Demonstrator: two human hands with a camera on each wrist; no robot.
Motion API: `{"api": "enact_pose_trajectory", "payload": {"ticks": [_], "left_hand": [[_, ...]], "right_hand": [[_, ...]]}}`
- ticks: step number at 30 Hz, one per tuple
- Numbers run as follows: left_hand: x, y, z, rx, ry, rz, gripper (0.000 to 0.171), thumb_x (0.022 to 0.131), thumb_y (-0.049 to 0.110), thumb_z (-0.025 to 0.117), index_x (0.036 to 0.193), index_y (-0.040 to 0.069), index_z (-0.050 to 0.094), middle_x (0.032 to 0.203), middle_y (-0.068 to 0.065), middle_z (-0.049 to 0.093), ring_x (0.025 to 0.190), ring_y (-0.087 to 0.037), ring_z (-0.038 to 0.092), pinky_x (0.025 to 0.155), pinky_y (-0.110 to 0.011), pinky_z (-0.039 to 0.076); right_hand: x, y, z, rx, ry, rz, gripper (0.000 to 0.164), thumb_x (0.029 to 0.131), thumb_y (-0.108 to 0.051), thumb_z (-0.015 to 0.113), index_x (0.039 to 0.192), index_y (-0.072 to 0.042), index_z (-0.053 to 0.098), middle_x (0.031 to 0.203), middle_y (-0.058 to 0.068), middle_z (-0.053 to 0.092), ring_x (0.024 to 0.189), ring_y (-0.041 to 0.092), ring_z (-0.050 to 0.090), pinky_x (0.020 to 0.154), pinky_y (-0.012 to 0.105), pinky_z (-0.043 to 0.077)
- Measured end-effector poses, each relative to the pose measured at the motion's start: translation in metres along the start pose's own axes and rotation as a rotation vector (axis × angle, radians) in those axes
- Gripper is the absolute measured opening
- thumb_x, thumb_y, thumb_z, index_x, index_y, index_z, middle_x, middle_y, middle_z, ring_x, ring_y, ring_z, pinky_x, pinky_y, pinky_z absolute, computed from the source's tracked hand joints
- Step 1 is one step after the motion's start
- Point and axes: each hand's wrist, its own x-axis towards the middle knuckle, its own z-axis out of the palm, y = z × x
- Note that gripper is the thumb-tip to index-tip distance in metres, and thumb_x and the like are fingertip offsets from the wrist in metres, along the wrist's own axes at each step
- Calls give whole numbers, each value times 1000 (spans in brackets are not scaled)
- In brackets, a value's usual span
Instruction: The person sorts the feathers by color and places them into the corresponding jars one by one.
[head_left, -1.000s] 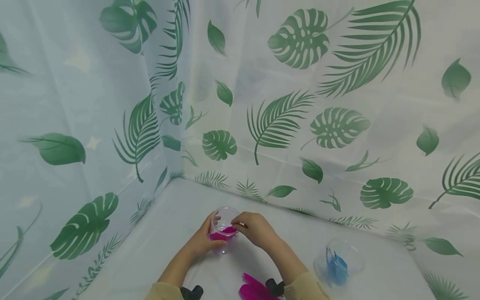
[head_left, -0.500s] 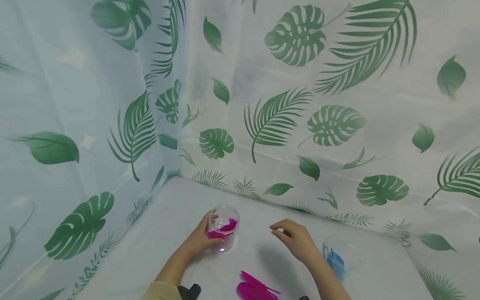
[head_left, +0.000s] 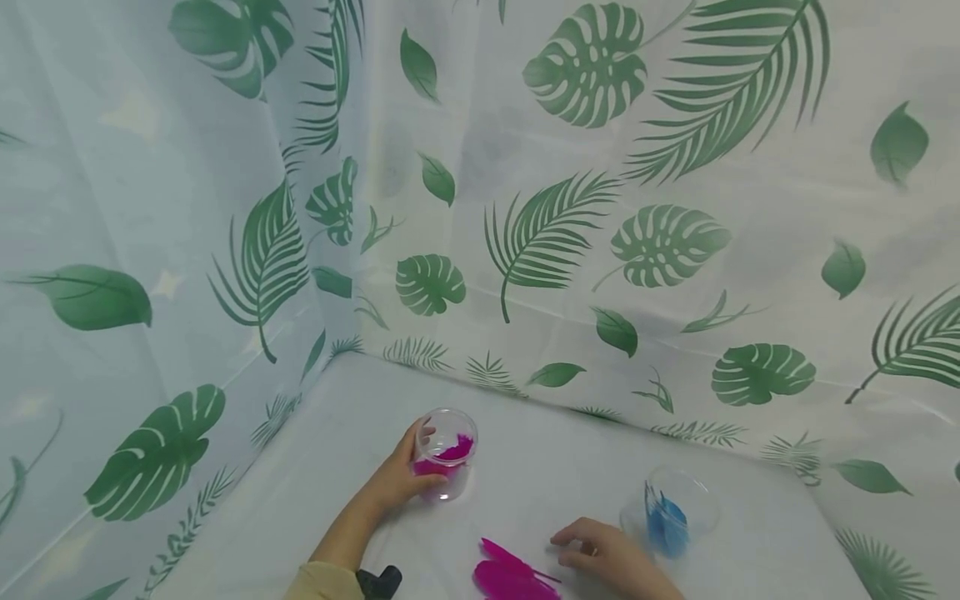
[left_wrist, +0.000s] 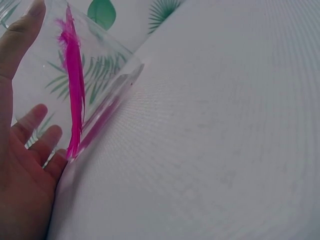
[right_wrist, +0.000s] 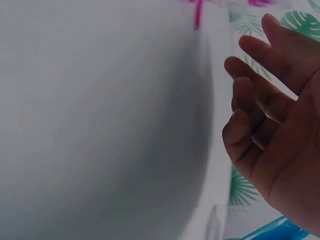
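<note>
Lower centre of the head view: the left hand (head_left: 403,475) grips a clear cup (head_left: 459,483) containing magenta material (head_left: 433,468), probably feathers. Bottom edge, right of centre: the right hand (head_left: 603,550), fingers loosely bent and unladen, lies between magenta pieces (head_left: 508,579) on the tabletop (head_left: 510,492) and a clear container (head_left: 703,500) of blue pieces (head_left: 667,527).

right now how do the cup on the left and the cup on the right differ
The left cup has pink feathery material inside; the right cup has blue material. The left hand grips the left cup, while neither hand grips the right cup. Both cups are clear and see-through.
</note>
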Motion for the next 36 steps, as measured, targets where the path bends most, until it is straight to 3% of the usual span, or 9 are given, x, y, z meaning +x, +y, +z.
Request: {"api": "enact_pose_trajectory", "payload": {"ticks": [3, 9, 18, 26, 36], "left_hand": [[0, 0, 0, -5, 0, 10, 106, 74, 37, 86, 156, 30, 19, 156, 2, 39, 148, -37, 30, 114, -67, 27], [1, -2, 0, -11, 7, 13, 106, 74, 36, 86, 156, 29, 19, 156, 0, 39, 147, -38, 30, 114, -67, 27], [3, -3, -1, 8, 2, 22, 105, 75, 36, 85, 156, 30, 18, 157, -2, 38, 147, -38, 31, 113, -66, 29], [3, -2, -1, -2, 2, 18, 107, 74, 36, 86, 156, 29, 18, 157, -2, 38, 147, -39, 30, 113, -66, 28], [2, 1, -1, -6, -4, 11, 107, 75, 36, 86, 157, 27, 18, 157, -3, 38, 147, -40, 30, 113, -67, 27]], "right_hand": [[1, 6, 10, 58, -53, 30, 28, 87, -41, 72, 110, -26, 69, 101, -9, 66, 85, 10, 56, 72, 30, 51], [5, 7, 19, 90, -52, 57, 27, 83, -40, 76, 105, -27, 70, 104, -6, 62, 92, 15, 56, 80, 38, 55], [11, 12, 28, -29, -3, 8, 24, 80, -41, 78, 99, -33, 66, 104, -8, 54, 93, 10, 53, 83, 40, 54], [11, 10, 30, -81, 51, -28, 9, 86, -29, 74, 91, -31, 67, 97, -10, 55, 85, 3, 52, 77, 28, 53], [9, 8, 31, -125, 109, -57, 8, 85, -23, 74, 85, -27, 67, 92, -11, 54, 82, -2, 50, 74, 25, 50]]}}
